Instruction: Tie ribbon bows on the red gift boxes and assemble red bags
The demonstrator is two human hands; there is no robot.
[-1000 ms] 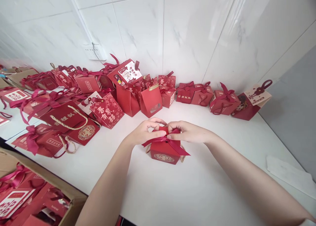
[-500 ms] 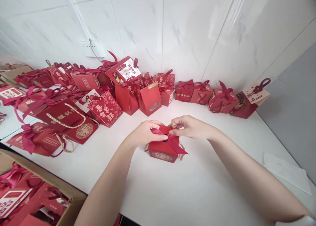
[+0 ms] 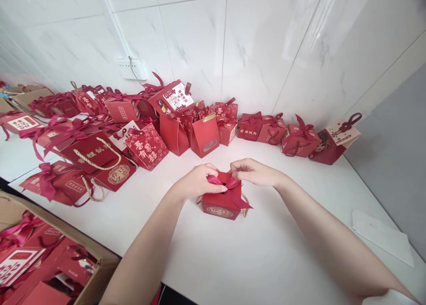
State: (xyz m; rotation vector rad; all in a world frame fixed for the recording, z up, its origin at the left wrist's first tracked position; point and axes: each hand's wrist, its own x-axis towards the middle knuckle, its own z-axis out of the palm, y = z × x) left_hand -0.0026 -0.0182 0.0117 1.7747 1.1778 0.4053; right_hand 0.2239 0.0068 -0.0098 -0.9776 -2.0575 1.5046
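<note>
A small red gift box (image 3: 219, 203) with a gold emblem on its front stands on the white table, gold rope handles hanging at its sides. A red ribbon (image 3: 242, 201) is looped on its top, one tail hanging over the front right corner. My left hand (image 3: 203, 180) pinches the left loop of the ribbon, thumb lying across the box top. From the right, my right hand (image 3: 246, 169) grips the ribbon's right loop between thumb and bent fingers.
Many red gift boxes (image 3: 204, 136) line the tiled wall and crowd the left side of the white table (image 3: 266, 256). A cardboard carton (image 3: 89, 247) of red boxes is at the lower left. White paper (image 3: 382, 236) lies at the right. A socket (image 3: 133, 69) is on the wall.
My right hand has shifted slightly up and left, and its thumb is drawn in closer on the ribbon. My left hand stays on its loop. The view has tilted a little.
</note>
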